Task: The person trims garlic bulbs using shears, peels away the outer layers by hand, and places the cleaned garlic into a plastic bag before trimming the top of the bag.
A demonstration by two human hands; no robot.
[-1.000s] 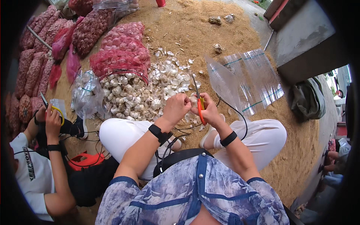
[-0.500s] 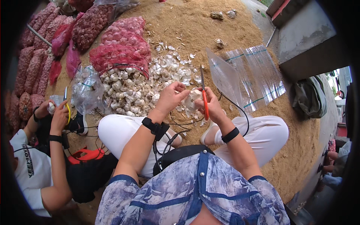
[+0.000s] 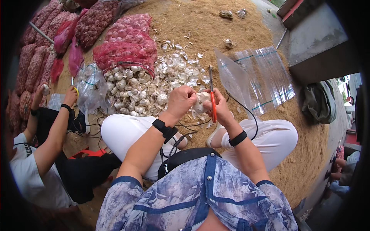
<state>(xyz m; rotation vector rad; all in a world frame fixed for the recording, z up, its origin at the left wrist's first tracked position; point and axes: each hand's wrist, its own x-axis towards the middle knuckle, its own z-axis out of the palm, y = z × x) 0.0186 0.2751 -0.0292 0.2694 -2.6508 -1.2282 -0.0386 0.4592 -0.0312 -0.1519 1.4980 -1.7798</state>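
Observation:
Between my hands is a whitish garlic bulb [image 3: 201, 102], its papery skin still on. My right hand [image 3: 222, 109] is closed around the right side of the bulb and also holds orange-handled scissors [image 3: 213, 104], blades pointing away from me. Thumb and fingers of my left hand [image 3: 179, 101] pinch at the bulb's left side; whether they have loose skin between them is hidden. Just beyond lies a heap of garlic bulbs [image 3: 129, 92], spilling from a red mesh sack [image 3: 129, 44]. Loose garlic skins [image 3: 179, 69] are scattered beside the heap.
Clear plastic bags [image 3: 264, 77] lie on the husk-covered floor at right, a crumpled clear bag [image 3: 91, 89] at left. Black cables [image 3: 246, 109] run near my legs. At left a co-worker holds yellow-handled scissors [image 3: 76, 91] and garlic. Full mesh sacks [image 3: 36, 69] are stacked behind.
My left hand has closed its fingers onto the bulb's left side; the bulb shows more plainly. The scissors stay in my right hand. The co-worker's hands have moved apart and away from their body.

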